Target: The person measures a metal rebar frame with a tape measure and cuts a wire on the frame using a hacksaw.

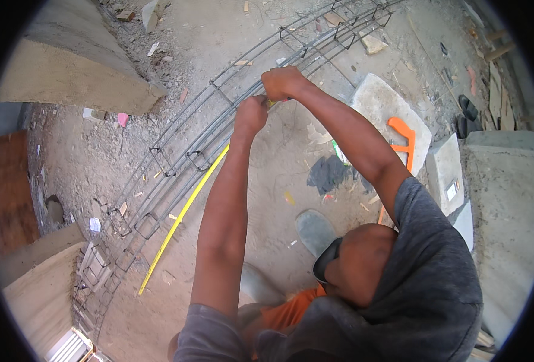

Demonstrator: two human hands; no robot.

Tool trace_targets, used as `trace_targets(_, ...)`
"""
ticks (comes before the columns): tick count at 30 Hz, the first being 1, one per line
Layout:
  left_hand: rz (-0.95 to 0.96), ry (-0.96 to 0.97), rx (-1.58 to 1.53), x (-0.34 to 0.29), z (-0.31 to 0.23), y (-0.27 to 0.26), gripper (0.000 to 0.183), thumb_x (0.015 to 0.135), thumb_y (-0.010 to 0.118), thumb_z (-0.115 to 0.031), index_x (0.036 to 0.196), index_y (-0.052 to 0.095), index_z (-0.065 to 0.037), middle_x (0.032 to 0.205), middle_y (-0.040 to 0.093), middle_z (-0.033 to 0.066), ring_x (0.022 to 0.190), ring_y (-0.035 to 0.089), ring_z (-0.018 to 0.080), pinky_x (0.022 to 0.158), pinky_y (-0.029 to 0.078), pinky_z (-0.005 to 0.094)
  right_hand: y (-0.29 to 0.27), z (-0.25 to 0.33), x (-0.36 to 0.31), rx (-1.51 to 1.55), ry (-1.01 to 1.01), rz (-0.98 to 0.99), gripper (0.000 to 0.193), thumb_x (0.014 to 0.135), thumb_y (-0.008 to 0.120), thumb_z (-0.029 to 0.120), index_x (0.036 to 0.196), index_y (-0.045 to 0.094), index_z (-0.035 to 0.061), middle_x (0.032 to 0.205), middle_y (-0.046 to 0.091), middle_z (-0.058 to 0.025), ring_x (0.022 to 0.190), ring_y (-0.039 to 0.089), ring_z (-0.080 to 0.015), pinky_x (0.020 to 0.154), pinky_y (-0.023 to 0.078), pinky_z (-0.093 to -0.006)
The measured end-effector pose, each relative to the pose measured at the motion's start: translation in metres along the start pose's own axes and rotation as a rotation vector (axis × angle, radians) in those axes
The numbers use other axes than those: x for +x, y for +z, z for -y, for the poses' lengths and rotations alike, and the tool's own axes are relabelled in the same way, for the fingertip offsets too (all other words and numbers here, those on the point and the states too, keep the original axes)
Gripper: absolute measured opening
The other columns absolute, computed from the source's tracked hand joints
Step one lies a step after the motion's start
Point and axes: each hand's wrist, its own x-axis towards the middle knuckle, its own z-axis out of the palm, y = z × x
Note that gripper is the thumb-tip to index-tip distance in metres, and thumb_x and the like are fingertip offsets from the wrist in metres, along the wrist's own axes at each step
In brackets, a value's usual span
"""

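My left hand (252,114) and my right hand (282,83) are both closed and meet over a long cage of thin steel bars (185,136) lying on the ground. A yellow measuring tape (185,210) stretches from lower left along the near side of the cage and passes under my left wrist. A bit of yellow shows again between the two fists, and my left fingers are closed on the tape there. My right fist sits just beyond, over the bars; what it grips is hidden under the fingers.
An orange-handled hacksaw (410,142) rests against a pale concrete slab (393,114) on the right. Dark crumpled plastic (329,174) lies near my grey boot (315,230). Concrete blocks (446,172) stand farther right. A concrete column (74,75) juts in at upper left. Rubble (176,36) covers the ground behind the cage.
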Motion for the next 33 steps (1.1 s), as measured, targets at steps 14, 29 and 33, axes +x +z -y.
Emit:
trace_targets(14,-0.104,0.066,0.002,-0.011,-0.007,0.010,0.016,0.086,0.059,-0.007,0.097,0.071,-0.003,0.090,0.066,0.0259,0.085,0.064,0.0459,0.076,0.050,0.0517,0.011,-0.049,0.002,0.246,-0.231,0.089,0.075,0.066,0.083,0.037,0.123,0.051,-0.0016,0.102,0.069,-0.0229,0.094,0.068,-0.0362,0.079,0.053,-0.0421)
trace_targets(29,-0.167,0.114,0.074,-0.015,0.005,0.017,0.013,0.084,0.055,-0.005,0.094,0.064,-0.005,0.092,0.068,0.0211,0.086,0.065,0.0429,0.073,0.050,0.0526,-0.007,-0.085,-0.049,0.156,-0.169,-0.064,0.045,0.064,0.071,0.020,0.101,0.058,-0.0034,0.083,0.069,-0.0227,0.079,0.069,-0.0377,0.070,0.054,-0.0429)
trace_targets(33,-0.149,0.116,0.065,-0.014,-0.003,0.019,0.012,0.084,0.055,-0.005,0.093,0.063,-0.004,0.093,0.068,0.0200,0.086,0.065,0.0425,0.073,0.050,0.0528,-0.023,-0.198,-0.080,0.187,0.123,0.022,0.045,0.066,0.072,0.023,0.106,0.069,0.0016,0.088,0.071,-0.0124,0.082,0.069,-0.0259,0.074,0.054,-0.0376)
